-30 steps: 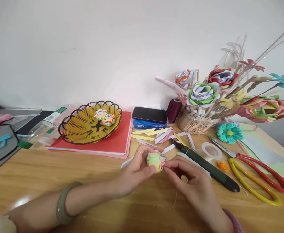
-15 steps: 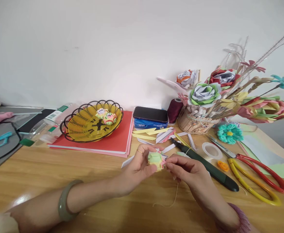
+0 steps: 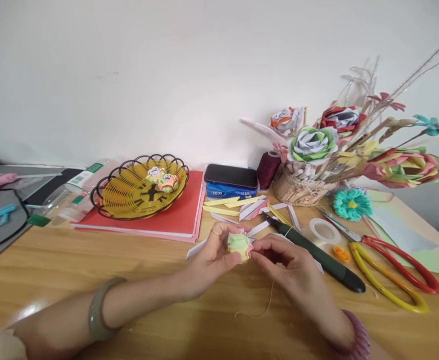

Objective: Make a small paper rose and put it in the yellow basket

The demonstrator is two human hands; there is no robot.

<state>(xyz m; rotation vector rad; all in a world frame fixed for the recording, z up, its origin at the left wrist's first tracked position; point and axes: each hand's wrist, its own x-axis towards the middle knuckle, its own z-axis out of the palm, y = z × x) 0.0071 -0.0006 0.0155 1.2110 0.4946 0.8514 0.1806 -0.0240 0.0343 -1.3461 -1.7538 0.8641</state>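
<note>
A small folded paper flower (image 3: pixel 238 245), pale green and yellow with pink edges, is pinched between the thumb and fingers of my left hand (image 3: pixel 217 255). My right hand (image 3: pixel 285 260) is closed against the flower's right side, thumb and forefinger pressed together at its pink edge. Whether those fingertips grip the paper or the thread cannot be made out. A thin beige thread (image 3: pixel 270 300) hangs from below my right hand and curls on the wooden table (image 3: pixel 159 320). Paper strips (image 3: pixel 227 202) in yellow, white and pink lie just behind my hands.
At the right lie a dark green-handled tool (image 3: pixel 324 262), a tape roll (image 3: pixel 324 231) and large scissors (image 3: pixel 395 260). Behind stands a pot (image 3: pixel 302 190) of paper flowers. A yellow basket (image 3: pixel 129 197) holding two small paper flowers rests on red paper (image 3: pixel 181 220). A phone (image 3: pixel 230 176) lies on a blue pack.
My right hand has shifted slightly left, closer against the paper flower. The left hand keeps its hold. The whole view has drifted a little.
</note>
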